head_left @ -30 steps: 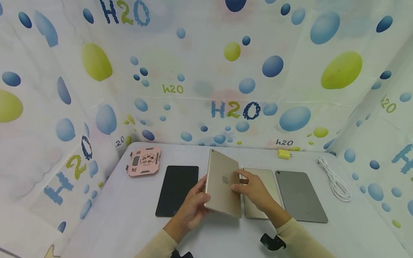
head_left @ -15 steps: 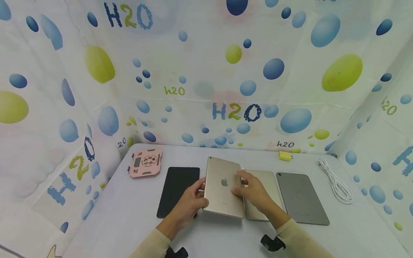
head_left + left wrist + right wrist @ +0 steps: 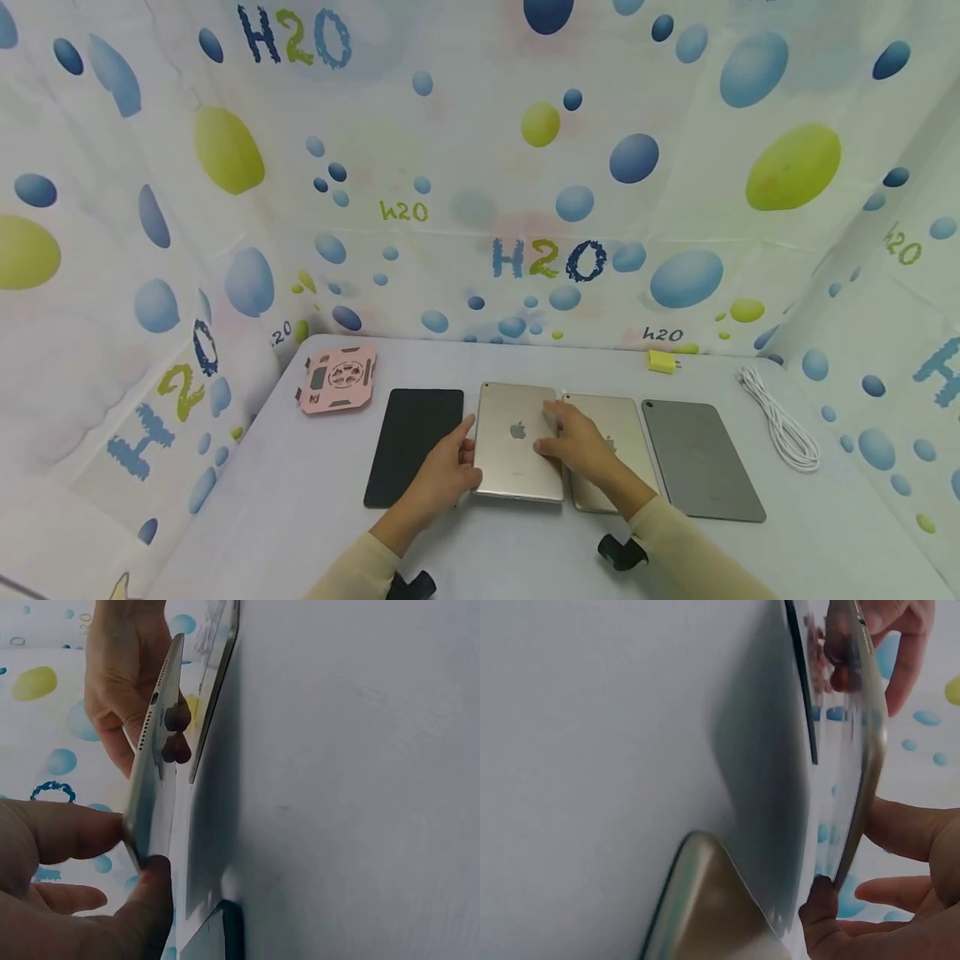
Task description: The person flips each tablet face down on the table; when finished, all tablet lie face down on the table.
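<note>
A gold tablet (image 3: 517, 462), its back with an apple logo facing up, is held between both hands just above the table. My left hand (image 3: 441, 473) pinches its left edge between thumb and fingers. On the opposite edge, my right hand (image 3: 587, 446) grips it, the thumb on the back. Both wrist views show a gap between the raised tablet (image 3: 154, 750) and the table. To the left lies a black tablet (image 3: 408, 442), screen up. Partly covered by my right hand is a second gold tablet (image 3: 626, 425), back up. Beyond it lies a grey tablet (image 3: 701, 458).
At the back left sits a pink tablet case (image 3: 339, 379). A yellow charger plug (image 3: 662, 361) is at the back right, near a coiled white cable (image 3: 783, 429). A curtain (image 3: 465, 167) with printed bubbles encloses the white table (image 3: 262, 517).
The held tablet has come down from a steep, turned tilt to nearly flat, closer to the table. Both hands have lowered with it and keep their grip.
</note>
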A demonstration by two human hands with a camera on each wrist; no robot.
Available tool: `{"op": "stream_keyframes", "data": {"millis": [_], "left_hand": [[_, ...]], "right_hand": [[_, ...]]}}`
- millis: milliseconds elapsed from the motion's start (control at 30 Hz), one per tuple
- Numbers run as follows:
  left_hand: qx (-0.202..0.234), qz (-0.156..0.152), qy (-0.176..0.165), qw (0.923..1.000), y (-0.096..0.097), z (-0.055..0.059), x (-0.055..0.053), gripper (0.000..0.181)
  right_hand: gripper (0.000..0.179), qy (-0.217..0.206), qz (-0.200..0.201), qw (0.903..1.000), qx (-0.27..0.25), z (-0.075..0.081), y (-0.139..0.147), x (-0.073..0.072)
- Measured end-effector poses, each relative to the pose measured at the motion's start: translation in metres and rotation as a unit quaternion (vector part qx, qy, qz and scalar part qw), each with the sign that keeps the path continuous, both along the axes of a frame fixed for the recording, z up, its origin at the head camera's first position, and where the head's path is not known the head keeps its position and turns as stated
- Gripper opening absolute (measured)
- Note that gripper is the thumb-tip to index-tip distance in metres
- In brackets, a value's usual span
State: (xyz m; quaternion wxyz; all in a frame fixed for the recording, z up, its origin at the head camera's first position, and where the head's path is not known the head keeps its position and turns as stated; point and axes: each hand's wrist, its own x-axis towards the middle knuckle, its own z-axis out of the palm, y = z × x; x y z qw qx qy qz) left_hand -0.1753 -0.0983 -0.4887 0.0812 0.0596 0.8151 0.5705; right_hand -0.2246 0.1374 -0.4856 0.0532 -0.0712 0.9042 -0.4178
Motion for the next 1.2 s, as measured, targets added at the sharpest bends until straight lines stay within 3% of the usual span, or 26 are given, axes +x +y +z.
{"op": "stream_keyframes", "data": {"millis": [133,333,633,900,1200], "left_hand": [[-0.048,0.005,0.026,0.9985,0.004,-0.002,0.000,0.081],[-0.072,0.015,0.032,0.9968,0.007,-0.005,-0.001,0.074],[-0.058,0.002,0.008,0.9983,0.007,-0.002,0.000,0.055],[-0.035,-0.006,-0.027,0.9990,0.005,0.006,0.004,0.052],[-0.059,-0.024,-0.017,0.9978,0.010,0.009,0.007,0.053]], "right_hand": [[0.072,-0.008,0.013,0.9996,0.023,0.000,-0.001,-0.004],[0.072,-0.012,0.018,0.9987,0.047,-0.001,-0.003,-0.008],[0.073,0.006,0.027,0.9944,0.102,0.000,-0.004,-0.010],[0.071,0.021,0.022,0.9894,0.142,0.001,-0.007,-0.005],[0.071,0.026,0.016,0.9852,0.169,-0.004,-0.009,-0.005]]}}
